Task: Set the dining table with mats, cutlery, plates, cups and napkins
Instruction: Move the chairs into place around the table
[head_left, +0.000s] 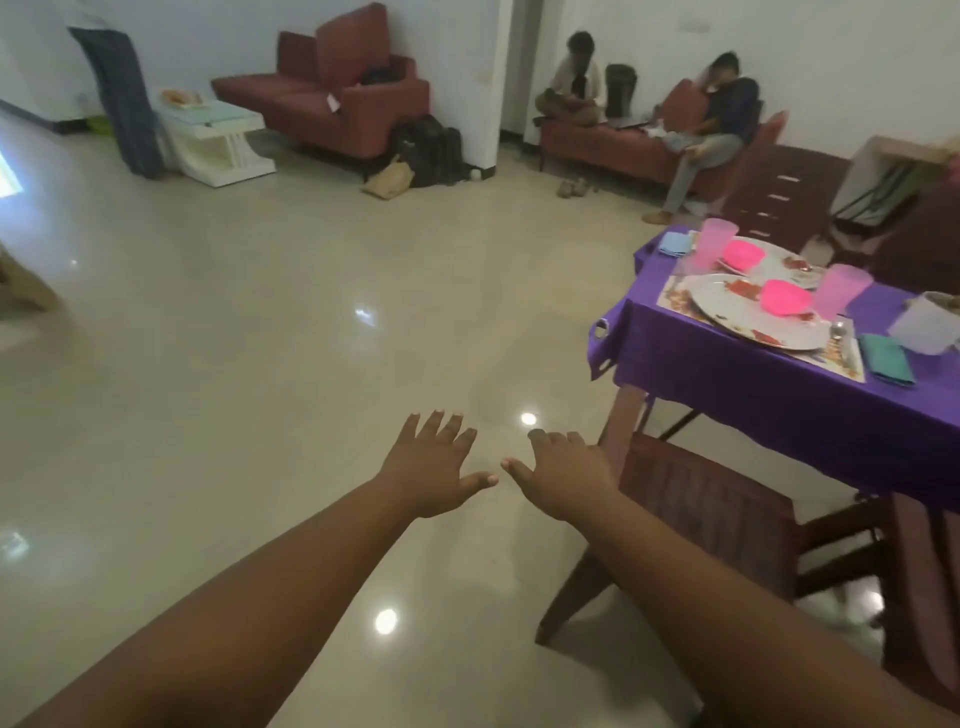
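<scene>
The left hand and right hand are reaching out palm-down over the glossy floor, fingers spread and empty, thumbs nearly touching. A wooden chair is sitting just beside the right hand, between it and the counter. On the purple-clothed counter are lying mats, plates, pink bowls, pink cups and a green napkin.

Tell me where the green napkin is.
In the head view the green napkin lies at the right on the purple tablecloth, just right of the near place mat and in front of a white container.
</scene>
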